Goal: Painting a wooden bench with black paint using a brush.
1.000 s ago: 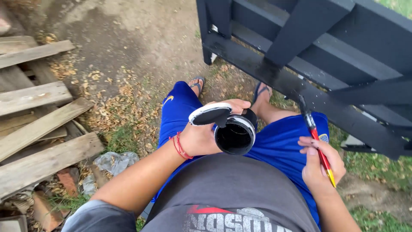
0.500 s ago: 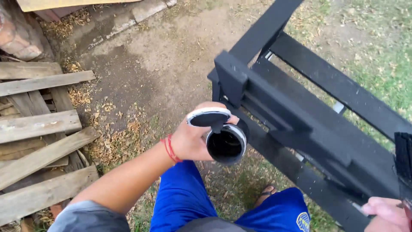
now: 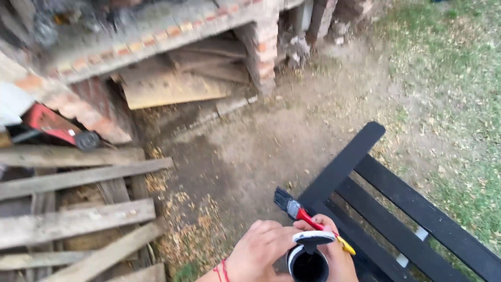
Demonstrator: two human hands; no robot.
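Up close, small round paint can (image 3: 308, 263) holds black paint.

A small open paint can (image 3: 308, 265), black inside, white lid (image 3: 313, 238) tilted atop; red-handled brush (image 3: 308, 220) slants just above the hand (image 3: 261, 249).

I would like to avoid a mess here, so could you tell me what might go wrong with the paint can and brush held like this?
The open paint can is gripped by the left hand with its lid loose on the rim; a tilt could spill black paint. The right hand pinches the brush beside the can, so wet bristles might drip onto the dirt ground.
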